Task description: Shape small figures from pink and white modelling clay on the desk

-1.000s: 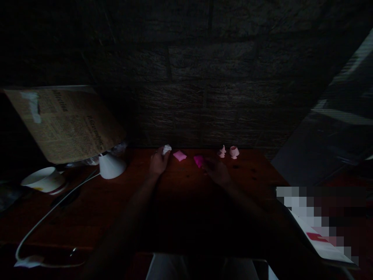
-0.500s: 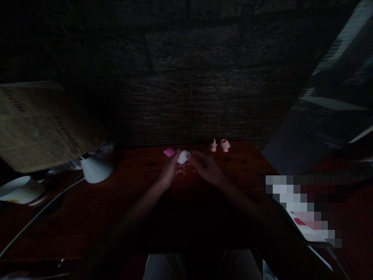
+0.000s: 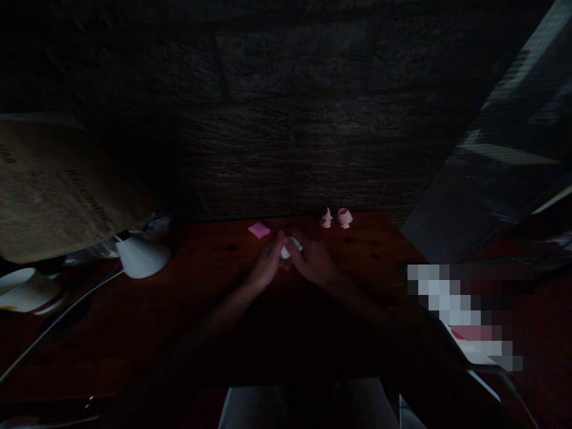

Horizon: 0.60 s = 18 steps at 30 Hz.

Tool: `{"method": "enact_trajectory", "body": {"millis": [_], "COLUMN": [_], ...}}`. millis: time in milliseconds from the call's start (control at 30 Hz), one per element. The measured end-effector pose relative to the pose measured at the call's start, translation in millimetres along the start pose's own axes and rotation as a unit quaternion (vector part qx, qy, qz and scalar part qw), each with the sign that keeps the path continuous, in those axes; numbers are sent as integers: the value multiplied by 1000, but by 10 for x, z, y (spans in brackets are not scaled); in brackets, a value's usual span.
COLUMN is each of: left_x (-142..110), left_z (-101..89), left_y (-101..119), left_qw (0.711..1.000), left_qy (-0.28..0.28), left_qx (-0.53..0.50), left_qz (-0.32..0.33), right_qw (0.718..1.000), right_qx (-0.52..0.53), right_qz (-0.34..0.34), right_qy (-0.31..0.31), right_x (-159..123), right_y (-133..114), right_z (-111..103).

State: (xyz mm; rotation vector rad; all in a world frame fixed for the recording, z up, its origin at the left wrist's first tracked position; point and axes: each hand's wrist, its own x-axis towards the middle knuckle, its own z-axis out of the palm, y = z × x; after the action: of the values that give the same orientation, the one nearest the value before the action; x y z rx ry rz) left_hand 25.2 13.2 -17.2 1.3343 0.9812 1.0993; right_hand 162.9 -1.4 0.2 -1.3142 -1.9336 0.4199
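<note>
Both hands, left hand (image 3: 267, 269) and right hand (image 3: 313, 266), pinch a small white crumpled paper wad (image 3: 288, 248), probably light, soft and best held by its edges.

newspaper (image 3: 58, 190) | printed headlines present | too dark and blurred to read

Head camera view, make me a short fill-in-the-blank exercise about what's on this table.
1. Both hands, left hand and right hand, meet on a small ____ lump.
2. The flat square behind the left hand is ____.
3. The white lamp shade stands to the ____ of the hands.

Missing words: white; pink; left
</note>
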Motion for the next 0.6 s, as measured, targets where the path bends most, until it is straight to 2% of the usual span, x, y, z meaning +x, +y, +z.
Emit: {"method": "enact_trajectory", "body": {"millis": [100, 200, 267, 400, 600], "left_x": [-4, 7, 12, -2, -38], "left_z": [35, 52, 55, 63, 39], "left_y": [-17, -58, -73, -35, 54], "left_qw": [1000, 995, 993, 993, 990], "left_qy": [19, 36, 18, -48, -84], "left_qx": [-14, -71, -100, -105, -109], "left_qz": [-17, -58, -63, -27, -27], "right_qw": [999, 999, 998, 998, 990], "right_qx": [-23, -28, -20, 46, 120], "right_qz": [22, 45, 52, 46, 64], "right_qy": [5, 6, 8, 23, 21], "right_x": [1, -3, -3, 11, 53], "right_y": [-34, -55, -56, -29, 58], "right_z": [6, 13, 5, -34, -38]}}
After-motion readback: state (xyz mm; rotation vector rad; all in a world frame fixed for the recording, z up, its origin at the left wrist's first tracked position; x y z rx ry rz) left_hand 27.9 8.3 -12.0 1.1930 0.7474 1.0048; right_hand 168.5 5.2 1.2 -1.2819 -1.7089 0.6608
